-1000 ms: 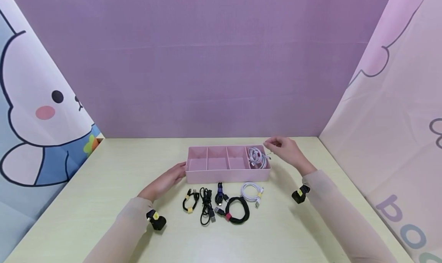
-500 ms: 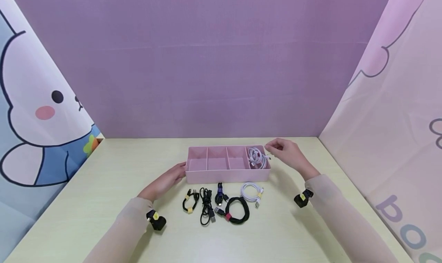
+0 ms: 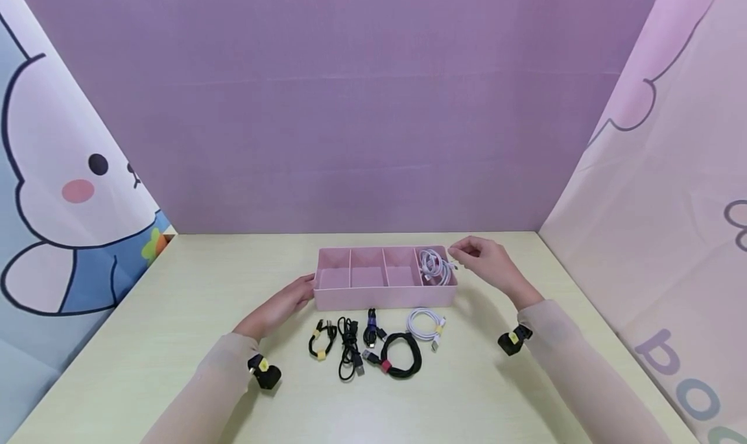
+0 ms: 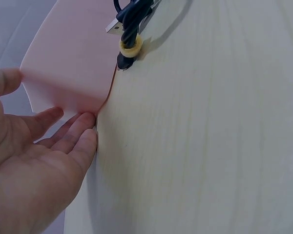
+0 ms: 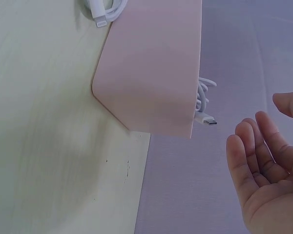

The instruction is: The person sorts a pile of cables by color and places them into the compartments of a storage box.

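A pink box (image 3: 379,297) with several compartments stands on the table. My left hand (image 3: 286,303) rests against its left end; in the left wrist view that hand (image 4: 41,161) has its fingertips and thumb touching the wall, fingers mostly straight. A coiled white cable (image 3: 435,268) lies in the rightmost compartment, its plug (image 5: 205,118) poking over the rim. Just right of that end hovers my right hand (image 3: 486,262), apart from box and cable. The right wrist view shows this hand (image 5: 273,170) with loosely bent fingers and nothing in them.
Several cables lie before the box: a small black one with yellow ties (image 3: 321,341), a bundled black one (image 3: 349,347), a dark one with a blue tie (image 3: 371,327), a black coil with a red tie (image 3: 408,360) and a white coil (image 3: 425,324). A purple backdrop (image 3: 362,120) rises behind.
My right hand has shifted slightly right and down, away from the box's right end. The left hand, the box and the cables have stayed in place.
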Demonstrator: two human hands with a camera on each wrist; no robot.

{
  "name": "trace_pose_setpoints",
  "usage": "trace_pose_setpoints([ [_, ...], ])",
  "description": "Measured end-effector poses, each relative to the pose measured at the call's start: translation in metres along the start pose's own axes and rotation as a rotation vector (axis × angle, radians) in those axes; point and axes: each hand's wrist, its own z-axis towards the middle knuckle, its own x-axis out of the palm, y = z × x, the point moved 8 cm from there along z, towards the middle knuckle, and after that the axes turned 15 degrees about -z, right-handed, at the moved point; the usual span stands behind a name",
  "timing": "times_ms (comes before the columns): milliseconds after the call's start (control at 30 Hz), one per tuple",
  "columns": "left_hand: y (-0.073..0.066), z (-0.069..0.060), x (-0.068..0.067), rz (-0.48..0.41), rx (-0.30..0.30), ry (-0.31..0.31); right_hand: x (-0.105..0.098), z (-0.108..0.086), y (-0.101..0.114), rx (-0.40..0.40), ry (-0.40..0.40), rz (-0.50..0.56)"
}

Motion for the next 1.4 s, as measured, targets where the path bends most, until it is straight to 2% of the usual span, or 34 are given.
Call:
trace_pose_setpoints([
  [167,0.001,0.000,-0.001,0.008,-0.012,-0.017,0.002,-0.003,0.001,-0.007,-0.005,0.006],
  [433,-0.001,0.000,0.001,-0.020,-0.002,0.002,0.001,-0.008,0.003,-0.023,-0.033,-0.026],
  [867,-0.003,0.000,0.004,-0.011,0.013,0.028,0.007,-0.020,-0.002,-0.027,-0.027,-0.038],
  [1100,-0.003,0.000,0.004,-0.017,0.009,0.030,0.010,-0.026,0.000,-0.037,-0.020,-0.020],
  [1400,-0.003,-0.001,0.003,-0.018,0.003,0.023,0.018,-0.036,-0.002,-0.048,-0.005,-0.047],
])
